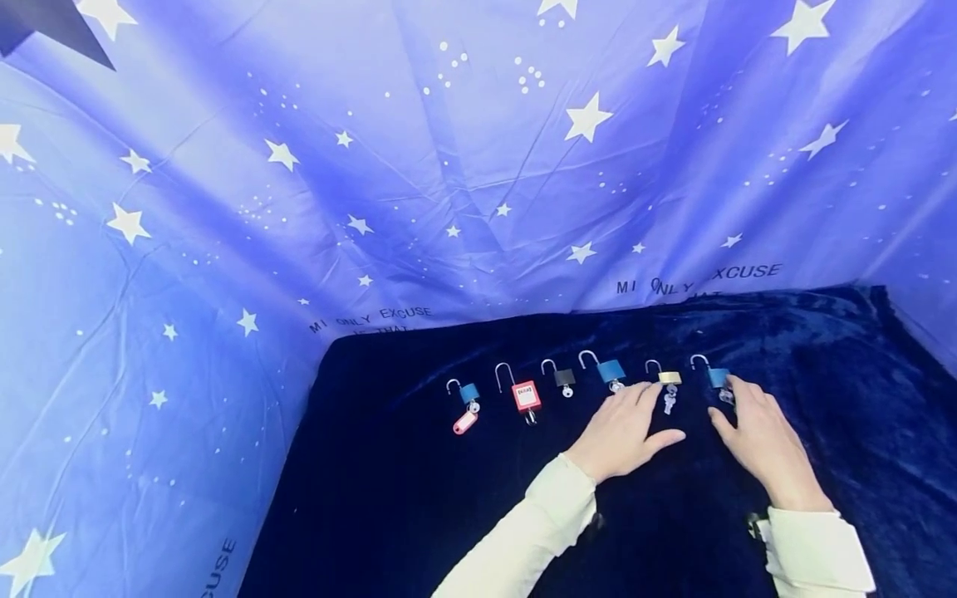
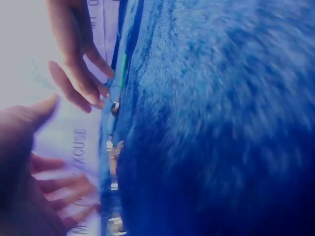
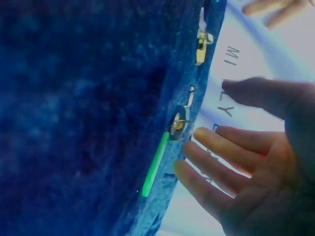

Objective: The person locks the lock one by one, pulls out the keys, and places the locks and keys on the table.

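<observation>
Over the rightmost blue padlock [image 1: 718,377] is my right hand [image 1: 764,436], fingers loosely bent; whether the fingertips touch it I cannot tell. That padlock's shackle is unlatched. In the right wrist view a key ring [image 3: 183,129] and a green tag [image 3: 155,164] hang at its key end, beside the fingertips. My left hand [image 1: 619,428] hovers with fingers extended and thumb spread, holding nothing. It lies between a brass padlock [image 1: 669,378] with a bunch of keys [image 1: 669,401] and a larger blue padlock [image 1: 611,370], whose key it partly covers.
Leftward the row continues with a black padlock [image 1: 564,378], a red padlock [image 1: 527,397] and a small blue padlock [image 1: 468,393] bearing a red tag [image 1: 464,423]. All have unlatched shackles. Dark blue plush cloth [image 1: 359,498] lies beneath; a starry curtain [image 1: 463,183] rises behind.
</observation>
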The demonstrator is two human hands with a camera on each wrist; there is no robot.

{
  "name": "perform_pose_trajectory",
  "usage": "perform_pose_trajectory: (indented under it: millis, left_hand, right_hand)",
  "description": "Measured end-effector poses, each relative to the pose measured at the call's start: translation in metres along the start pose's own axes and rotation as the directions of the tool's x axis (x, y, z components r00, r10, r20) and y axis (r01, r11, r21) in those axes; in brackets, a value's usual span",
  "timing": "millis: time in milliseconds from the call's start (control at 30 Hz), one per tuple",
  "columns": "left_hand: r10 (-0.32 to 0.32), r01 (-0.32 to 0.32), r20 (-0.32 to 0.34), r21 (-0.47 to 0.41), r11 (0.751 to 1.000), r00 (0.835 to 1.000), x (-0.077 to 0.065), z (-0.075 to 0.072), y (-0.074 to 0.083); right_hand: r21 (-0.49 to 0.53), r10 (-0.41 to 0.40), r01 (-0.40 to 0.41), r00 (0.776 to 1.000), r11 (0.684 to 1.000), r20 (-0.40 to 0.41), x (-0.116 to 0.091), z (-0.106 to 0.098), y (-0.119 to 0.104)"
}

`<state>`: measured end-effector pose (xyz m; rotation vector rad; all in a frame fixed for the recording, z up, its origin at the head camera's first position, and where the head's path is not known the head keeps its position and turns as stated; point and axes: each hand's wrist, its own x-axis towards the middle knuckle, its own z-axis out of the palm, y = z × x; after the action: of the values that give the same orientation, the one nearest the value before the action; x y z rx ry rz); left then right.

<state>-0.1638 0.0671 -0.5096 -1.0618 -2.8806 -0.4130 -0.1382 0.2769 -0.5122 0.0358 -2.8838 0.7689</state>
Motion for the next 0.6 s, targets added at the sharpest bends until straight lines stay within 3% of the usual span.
perform_pose_trajectory:
  millis: [67,167,367,433,600]
  left_hand:
    - [0.021,-0.021,0.005,-0.107,0.994,1.000,0.007,0.002,0.002]
    - [0.029,-0.018,0.037,-0.264,0.964,0.999,0.015,0.005,0.007]
    - [-0.029,0.058,0.085,-0.373,0.926,0.996,0.027,0.008,0.015]
    - [-0.047,0.081,0.088,-0.446,0.891,0.995,0.031,0.008,0.017]
    - [-0.098,0.140,0.101,-0.646,0.751,0.990,0.042,0.003,0.024]
  right_hand:
    - [0.002,-0.016,0.016,1.000,1.000,-0.027,0.002,-0.001,0.003]
    - [-0.001,-0.038,0.038,0.998,0.999,-0.052,0.005,-0.002,0.007]
    - [-0.029,-0.036,0.036,0.999,0.999,0.008,0.016,-0.002,0.011]
    - [-0.038,-0.026,0.028,0.999,0.999,0.041,0.020,-0.002,0.011]
    - [-0.062,-0.009,0.016,0.994,0.998,0.108,0.029,-0.002,0.012]
